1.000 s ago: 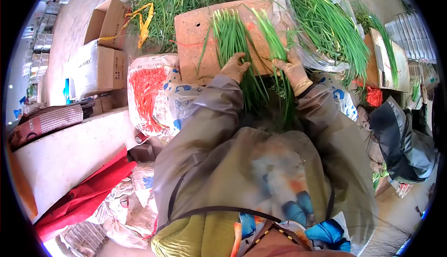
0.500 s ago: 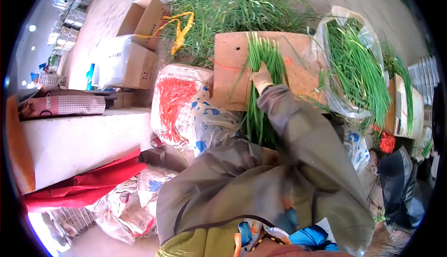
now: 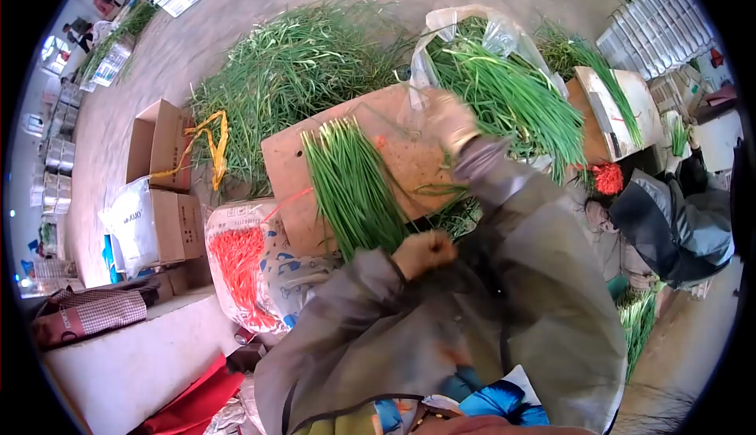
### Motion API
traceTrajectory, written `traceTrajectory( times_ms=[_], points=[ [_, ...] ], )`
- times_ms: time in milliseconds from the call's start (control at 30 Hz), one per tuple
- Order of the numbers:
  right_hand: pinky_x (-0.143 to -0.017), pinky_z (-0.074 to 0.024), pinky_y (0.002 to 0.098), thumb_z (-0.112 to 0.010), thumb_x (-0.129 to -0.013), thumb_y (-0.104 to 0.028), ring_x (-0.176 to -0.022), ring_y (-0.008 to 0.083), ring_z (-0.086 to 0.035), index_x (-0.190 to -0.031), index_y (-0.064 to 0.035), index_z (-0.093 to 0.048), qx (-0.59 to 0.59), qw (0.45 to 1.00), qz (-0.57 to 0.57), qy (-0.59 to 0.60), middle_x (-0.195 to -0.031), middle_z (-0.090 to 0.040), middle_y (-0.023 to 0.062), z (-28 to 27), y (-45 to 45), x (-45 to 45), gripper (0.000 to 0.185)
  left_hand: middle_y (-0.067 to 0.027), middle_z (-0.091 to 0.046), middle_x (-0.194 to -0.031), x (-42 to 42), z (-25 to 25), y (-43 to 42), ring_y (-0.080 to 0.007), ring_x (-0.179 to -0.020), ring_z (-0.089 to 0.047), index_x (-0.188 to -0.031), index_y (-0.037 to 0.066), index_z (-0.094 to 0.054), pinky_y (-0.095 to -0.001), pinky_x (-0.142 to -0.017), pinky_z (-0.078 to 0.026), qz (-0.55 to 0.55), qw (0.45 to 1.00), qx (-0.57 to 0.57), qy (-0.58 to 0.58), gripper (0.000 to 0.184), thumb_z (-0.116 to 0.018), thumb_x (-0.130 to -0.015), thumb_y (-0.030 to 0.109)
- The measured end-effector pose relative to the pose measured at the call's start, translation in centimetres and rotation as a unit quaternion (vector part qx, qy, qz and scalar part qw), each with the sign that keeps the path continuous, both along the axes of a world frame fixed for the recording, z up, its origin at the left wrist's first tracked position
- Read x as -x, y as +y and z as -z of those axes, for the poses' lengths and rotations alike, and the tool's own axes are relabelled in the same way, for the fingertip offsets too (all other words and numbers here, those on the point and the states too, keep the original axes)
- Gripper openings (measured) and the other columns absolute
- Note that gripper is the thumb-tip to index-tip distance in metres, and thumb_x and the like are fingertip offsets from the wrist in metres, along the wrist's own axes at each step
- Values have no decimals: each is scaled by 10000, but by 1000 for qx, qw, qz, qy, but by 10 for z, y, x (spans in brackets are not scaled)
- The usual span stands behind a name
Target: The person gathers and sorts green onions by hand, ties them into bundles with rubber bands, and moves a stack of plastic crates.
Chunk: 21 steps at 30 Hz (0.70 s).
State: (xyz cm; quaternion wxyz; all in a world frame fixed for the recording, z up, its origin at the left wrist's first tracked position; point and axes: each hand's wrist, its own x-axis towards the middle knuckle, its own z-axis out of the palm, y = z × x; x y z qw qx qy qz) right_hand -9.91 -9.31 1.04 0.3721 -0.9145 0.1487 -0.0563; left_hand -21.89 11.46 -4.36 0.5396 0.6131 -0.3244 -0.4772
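A bundle of long green stalks (image 3: pixel 350 183) lies on the brown board (image 3: pixel 287 155), its pale ends toward the far edge. A red string shows at the bundle's left side. Close to my body, beside the bundle's lower end, my left hand (image 3: pixel 425 254) is closed; what it may hold is hidden. My right hand (image 3: pixel 451 120) is over the board's right part, by the clear plastic bag (image 3: pixel 425 65) of green stalks (image 3: pixel 512 88). Motion smears its fingers, and nothing can be made out in it.
Loose greens (image 3: pixel 299 65) are heaped on the floor behind the board. Cardboard boxes (image 3: pixel 175 226) and a sack with red strings (image 3: pixel 240 266) are at left. Another person (image 3: pixel 677 226) is at the right, near a second board (image 3: pixel 622 112).
The view has shifted. The bundle has been let go and lies on the board. My right hand has moved right toward the plastic bag; my left hand is back near my body, closed.
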Motion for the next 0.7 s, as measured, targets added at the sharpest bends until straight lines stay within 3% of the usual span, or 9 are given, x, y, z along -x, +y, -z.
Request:
traceTrajectory(
  times_ms=[67, 100, 167, 200, 233, 367, 433, 500, 700],
  points=[
    [-876, -421, 375, -657, -724, -283, -1004, 326, -536, -1137, -51, -521, 184, 977, 68, -82, -1055, -576, 181, 28, -92, -13, 493, -13, -576, -832, -21, -2, -41, -95, -720, -519, -1025, 40, -562, -234, -634, -449, -151, 966, 133, 161, 220, -613, -826, 118],
    [-874, -421, 391, -666, -720, -302, -1002, 345, -534, -1181, -56, -485, 266, 959, 95, -23, -1053, -570, 202, 19, -116, -15, 554, -15, -561, -820, -27, -4, -61, -99, -687, -505, -999, 44, -556, -238, -611, -446, -258, 953, 147, 57, 227, -622, -824, 171],
    [-849, -432, 411, -680, -710, -323, -981, 361, -535, -1210, -53, -451, 314, 941, 91, 87, -1037, -564, 225, 3, -145, -25, 613, -19, -532, -786, -37, -22, -85, -113, -664, -501, -960, 56, -545, -256, -570, -451, -395, 881, 138, 219, 249, -617, -831, 256],
    [-809, -447, 422, -716, -674, -347, -938, 354, -548, -1204, -29, -444, 350, 936, 42, -7, -1000, -570, 222, 28, -173, -32, 676, -20, -517, -765, -48, -32, -88, -123, -673, -511, -947, 65, -539, -271, -553, -459, -406, 777, 127, 465, 256, -603, -841, 289],
    [-788, -453, 415, -758, -628, -354, -936, 330, -551, -1206, 3, -427, 354, 934, 19, -48, -1015, -567, 209, 26, -174, -44, 756, -28, -524, -774, -46, -17, -88, -137, -685, -520, -972, 60, -534, -277, -567, -462, -399, 779, 127, 468, 264, -596, -843, 281],
    [-871, -441, 374, -810, -484, -389, -1034, 309, -532, -1355, -61, -260, 238, 970, 6, -44, -1164, -526, 176, 50, -190, -115, 1082, -60, -549, -808, -11, 47, -78, -193, -734, -557, -1074, 40, -511, -303, -623, -472, -286, 951, 55, 99, 310, -570, -851, 248],
    [-905, -422, 367, -806, -513, -374, -1071, 313, -518, -1372, -84, -222, 399, 913, 71, -34, -1214, -496, 186, 113, -216, -157, 1078, -86, -566, -838, -6, 33, -59, -219, -778, -571, -1107, 19, -493, -324, -673, -474, -242, 968, -22, -61, 352, -572, -845, 240],
    [-921, -408, 374, -805, -553, -332, -1100, 317, -500, -1363, -42, -228, 283, 931, 61, 221, -1238, -473, 205, 33, -161, -133, 1035, -102, -579, -883, -5, 31, -44, -211, -817, -578, -1160, 42, -481, -327, -680, -474, -218, 972, -67, -51, 391, -580, -815, 197],
    [-930, -395, 384, -780, -608, -194, -1115, 330, -489, -1355, 27, -200, 154, 952, -80, 254, -1223, -478, 234, 71, -225, -151, 972, -124, -587, -968, -17, 34, -39, -249, -906, -573, -1187, 80, -489, -360, -783, -451, -188, 973, -120, -62, 426, -595, -795, 210]
  ],
)
